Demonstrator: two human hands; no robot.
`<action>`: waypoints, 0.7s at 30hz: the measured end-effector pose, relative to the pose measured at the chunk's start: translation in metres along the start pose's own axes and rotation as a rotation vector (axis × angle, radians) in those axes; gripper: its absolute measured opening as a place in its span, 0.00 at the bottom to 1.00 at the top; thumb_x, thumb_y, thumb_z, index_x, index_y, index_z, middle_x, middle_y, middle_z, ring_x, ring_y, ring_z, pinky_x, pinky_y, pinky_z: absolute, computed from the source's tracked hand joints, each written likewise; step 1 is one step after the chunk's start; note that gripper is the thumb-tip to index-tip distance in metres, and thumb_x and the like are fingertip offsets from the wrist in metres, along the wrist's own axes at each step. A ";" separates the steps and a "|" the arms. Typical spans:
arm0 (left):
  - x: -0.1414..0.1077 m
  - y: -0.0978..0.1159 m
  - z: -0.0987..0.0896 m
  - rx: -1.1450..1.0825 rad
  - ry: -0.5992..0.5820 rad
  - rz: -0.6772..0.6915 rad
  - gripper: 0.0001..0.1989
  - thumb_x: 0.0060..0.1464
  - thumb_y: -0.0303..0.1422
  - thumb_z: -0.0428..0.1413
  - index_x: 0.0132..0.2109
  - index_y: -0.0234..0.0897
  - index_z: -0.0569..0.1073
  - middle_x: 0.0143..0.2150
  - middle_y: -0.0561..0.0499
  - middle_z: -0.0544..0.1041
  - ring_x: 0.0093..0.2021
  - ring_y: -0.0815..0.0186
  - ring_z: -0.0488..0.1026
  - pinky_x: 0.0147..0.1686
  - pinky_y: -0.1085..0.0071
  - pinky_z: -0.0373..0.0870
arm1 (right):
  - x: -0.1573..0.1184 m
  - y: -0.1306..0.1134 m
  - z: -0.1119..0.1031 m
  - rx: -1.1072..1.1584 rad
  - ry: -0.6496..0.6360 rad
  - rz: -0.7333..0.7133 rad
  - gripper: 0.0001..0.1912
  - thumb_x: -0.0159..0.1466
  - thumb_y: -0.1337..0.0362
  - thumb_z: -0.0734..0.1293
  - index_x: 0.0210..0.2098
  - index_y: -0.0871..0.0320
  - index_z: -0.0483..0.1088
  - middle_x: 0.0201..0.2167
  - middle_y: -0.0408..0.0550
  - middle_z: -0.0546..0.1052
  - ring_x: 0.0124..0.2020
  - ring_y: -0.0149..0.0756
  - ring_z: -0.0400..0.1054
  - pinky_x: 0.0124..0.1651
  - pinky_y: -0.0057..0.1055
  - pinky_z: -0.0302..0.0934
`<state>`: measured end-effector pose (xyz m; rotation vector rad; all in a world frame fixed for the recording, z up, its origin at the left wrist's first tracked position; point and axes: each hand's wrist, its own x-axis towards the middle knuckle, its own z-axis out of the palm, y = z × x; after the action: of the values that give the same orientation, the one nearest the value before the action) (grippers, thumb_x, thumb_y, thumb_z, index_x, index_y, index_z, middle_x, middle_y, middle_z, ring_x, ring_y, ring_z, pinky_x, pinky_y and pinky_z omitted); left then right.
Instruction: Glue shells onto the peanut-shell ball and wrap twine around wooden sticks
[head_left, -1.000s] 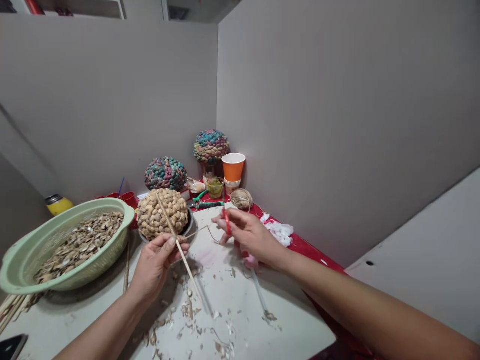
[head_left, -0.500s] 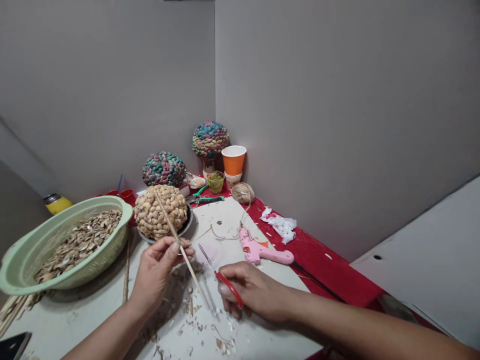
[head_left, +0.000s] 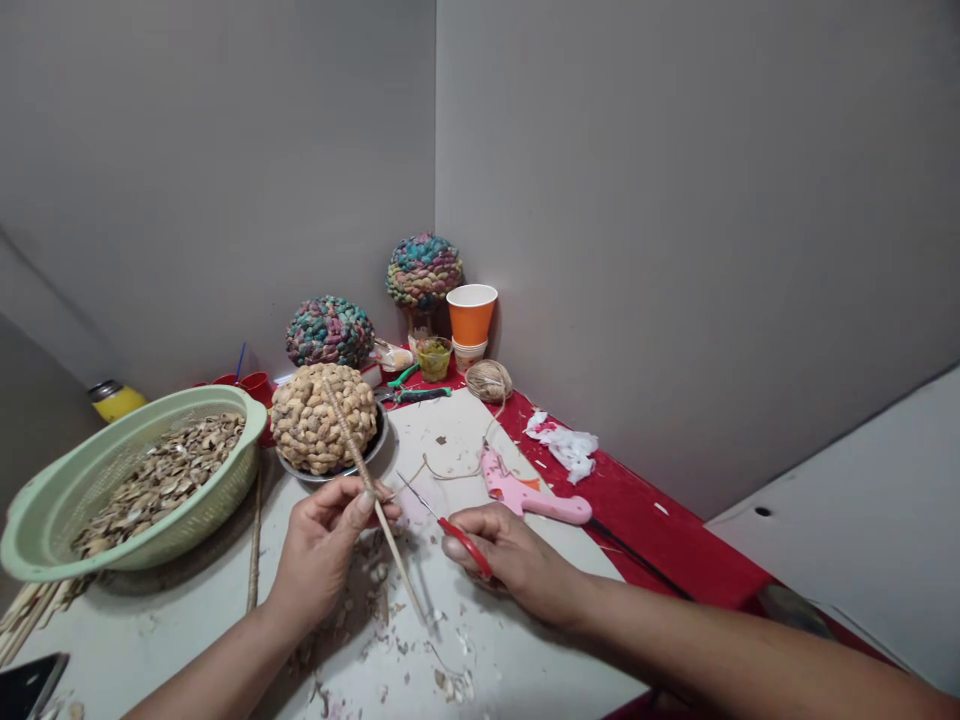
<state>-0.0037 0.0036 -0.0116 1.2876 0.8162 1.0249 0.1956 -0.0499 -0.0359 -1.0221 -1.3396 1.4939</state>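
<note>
Between the fingers of my left hand [head_left: 328,540] is a thin wooden stick [head_left: 401,562], tilted, its upper part wrapped in brown twine. The twine runs from my left fingers across the white board to a twine ball [head_left: 488,381]. My right hand [head_left: 517,560] is closed on red-handled scissors [head_left: 466,548], their blades pointing up and left, close to the twine. Behind the stick's wrapped end, a ball covered in peanut shells [head_left: 311,420] rests in a metal bowl. A pink glue gun [head_left: 536,498] lies right of the scissors.
A green basket [head_left: 172,545] of shell pieces stands at the left, near a dark phone [head_left: 30,688]. Two colourful shell balls, an orange cup [head_left: 472,318] and green-handled pliers [head_left: 424,395] are at the back. White crumpled material [head_left: 566,447] lies on red cloth. Shell scraps litter the board.
The scissors' blades have come closer to the twine beside my left fingers, and look closer together. The view has shifted slightly.
</note>
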 end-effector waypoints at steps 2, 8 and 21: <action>-0.001 0.001 0.000 0.020 -0.009 0.008 0.08 0.54 0.37 0.61 0.36 0.36 0.78 0.37 0.48 0.80 0.36 0.63 0.77 0.40 0.69 0.74 | 0.000 -0.002 0.000 -0.007 0.016 -0.011 0.32 0.54 0.38 0.67 0.15 0.56 0.51 0.13 0.34 0.50 0.16 0.23 0.41 0.20 0.27 0.35; -0.002 -0.001 -0.001 0.062 0.004 0.029 0.09 0.54 0.37 0.60 0.35 0.36 0.78 0.34 0.47 0.80 0.35 0.62 0.77 0.39 0.68 0.73 | -0.003 0.001 0.000 0.004 0.094 -0.018 0.32 0.53 0.40 0.69 0.14 0.56 0.50 0.14 0.35 0.50 0.18 0.25 0.41 0.21 0.27 0.36; 0.003 -0.013 -0.002 0.025 0.060 -0.004 0.09 0.52 0.39 0.62 0.34 0.36 0.77 0.32 0.49 0.79 0.33 0.65 0.75 0.39 0.69 0.73 | 0.051 -0.044 -0.090 -1.080 0.385 0.004 0.18 0.66 0.55 0.59 0.22 0.57 0.62 0.20 0.44 0.68 0.23 0.33 0.64 0.25 0.28 0.55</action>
<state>-0.0023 0.0069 -0.0244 1.2811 0.8798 1.0575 0.2694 0.0268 -0.0017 -1.8369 -1.8473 0.4223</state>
